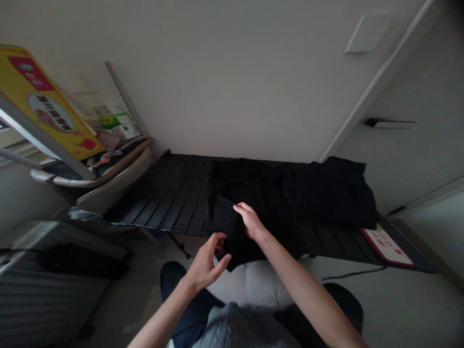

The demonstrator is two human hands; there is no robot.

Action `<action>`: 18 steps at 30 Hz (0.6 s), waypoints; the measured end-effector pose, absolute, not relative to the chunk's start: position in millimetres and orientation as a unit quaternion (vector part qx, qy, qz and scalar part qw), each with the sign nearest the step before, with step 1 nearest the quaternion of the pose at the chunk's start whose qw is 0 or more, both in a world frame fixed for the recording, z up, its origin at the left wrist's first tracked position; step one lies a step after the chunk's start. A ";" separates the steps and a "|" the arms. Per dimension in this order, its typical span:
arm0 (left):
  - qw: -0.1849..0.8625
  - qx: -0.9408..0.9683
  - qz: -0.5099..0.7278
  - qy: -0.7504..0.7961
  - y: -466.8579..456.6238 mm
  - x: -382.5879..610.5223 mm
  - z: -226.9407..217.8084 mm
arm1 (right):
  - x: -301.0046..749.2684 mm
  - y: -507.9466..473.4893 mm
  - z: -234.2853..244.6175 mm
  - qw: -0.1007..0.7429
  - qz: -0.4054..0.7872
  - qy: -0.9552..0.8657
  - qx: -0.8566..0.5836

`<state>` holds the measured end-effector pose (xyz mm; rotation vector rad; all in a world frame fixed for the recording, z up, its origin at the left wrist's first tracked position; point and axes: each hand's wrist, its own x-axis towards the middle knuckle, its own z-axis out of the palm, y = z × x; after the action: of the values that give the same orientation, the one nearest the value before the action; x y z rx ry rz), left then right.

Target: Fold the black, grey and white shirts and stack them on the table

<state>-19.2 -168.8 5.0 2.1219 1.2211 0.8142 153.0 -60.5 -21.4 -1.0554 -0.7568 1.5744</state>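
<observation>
A black garment [253, 193] lies rumpled across the middle of the slatted black table [177, 193], its near part hanging over the front edge. My right hand [251, 223] pinches a raised fold of this garment between thumb and fingers. Just left of that fold, my left hand [209, 263] is at the front edge with thumb and fingers apart and curved, close to the hanging cloth. Whether its fingertips touch the cloth I cannot tell. To the right lies another black folded cloth [329, 193]; the dark colour hides where the two meet.
A white card with a red border [387, 245] lies at the table's right end. On the left, a chair [116, 176] holds a yellow box [47, 106] and small packages. A pale cushion [250, 285] rests on my lap. Behind the table is a wall, with a door [416, 159] at right.
</observation>
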 end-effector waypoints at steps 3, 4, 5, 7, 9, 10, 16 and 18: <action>0.253 0.785 0.309 0.474 -165.8 -18.3 -1.2 | 151.0 -60.4 -22.5 0.522 0.658 -0.319 -0.439; 0.238 0.784 0.311 0.482 -164.3 -17.9 -4.1 | 150.4 -60.1 -23.3 0.521 0.656 -0.323 -0.440; 0.223 0.786 0.313 0.485 -163.0 -17.6 -6.9 | 149.9 -59.9 -24.0 0.520 0.652 -0.330 -0.442; 0.191 0.793 0.321 0.482 -161.5 -17.0 -9.9 | 149.7 -59.8 -25.4 0.518 0.637 -0.351 -0.450; 0.149 0.800 0.342 0.471 -162.8 -16.4 -7.2 | 151.0 -60.3 -26.0 0.513 0.607 -0.382 -0.471; 0.122 0.803 0.357 0.461 -164.5 -15.9 -3.3 | 152.0 -60.8 -26.1 0.510 0.587 -0.395 -0.489; -0.016 0.832 0.434 0.346 -177.5 -11.8 34.3 | 154.2 -69.9 -29.1 0.460 0.583 -0.432 -0.512; -0.016 0.846 0.434 0.309 -178.1 -9.7 40.8 | 151.7 -74.5 -33.5 0.425 0.605 -0.474 -0.478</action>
<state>-9.7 -178.1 40.8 2.6863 0.9794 1.3775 151.7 -74.5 -33.5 -1.1952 -1.1848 1.5128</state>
